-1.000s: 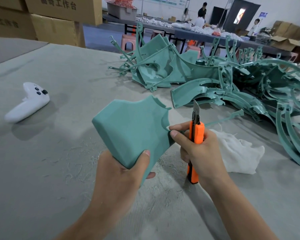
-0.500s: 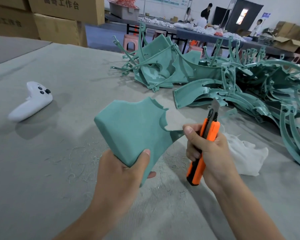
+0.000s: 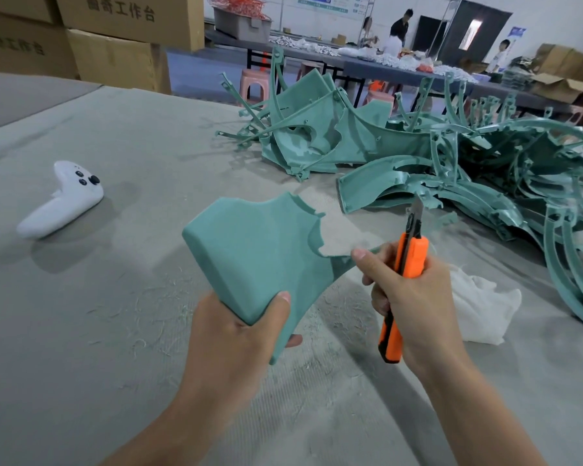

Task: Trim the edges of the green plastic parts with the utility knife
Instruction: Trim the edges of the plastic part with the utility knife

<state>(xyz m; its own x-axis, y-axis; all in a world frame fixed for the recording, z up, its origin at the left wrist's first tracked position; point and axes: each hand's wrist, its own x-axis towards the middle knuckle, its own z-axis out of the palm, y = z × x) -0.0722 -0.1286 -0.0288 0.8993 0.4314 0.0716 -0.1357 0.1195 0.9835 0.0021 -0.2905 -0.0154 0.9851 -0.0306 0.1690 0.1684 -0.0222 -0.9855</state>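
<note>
The left hand [image 3: 236,334] grips the lower corner of a flat green plastic part [image 3: 260,253], held above the grey felt-covered desk [image 3: 81,331]. The right hand [image 3: 414,297] clutches an orange utility knife [image 3: 403,284], blade up, its thumb touching the part's jagged right edge.

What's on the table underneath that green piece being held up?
Around the green piece, held above the grey table, thin pale shavings lie scattered. The patch straight beneath is covered by the piece and the left hand holding its lower corner.
</note>
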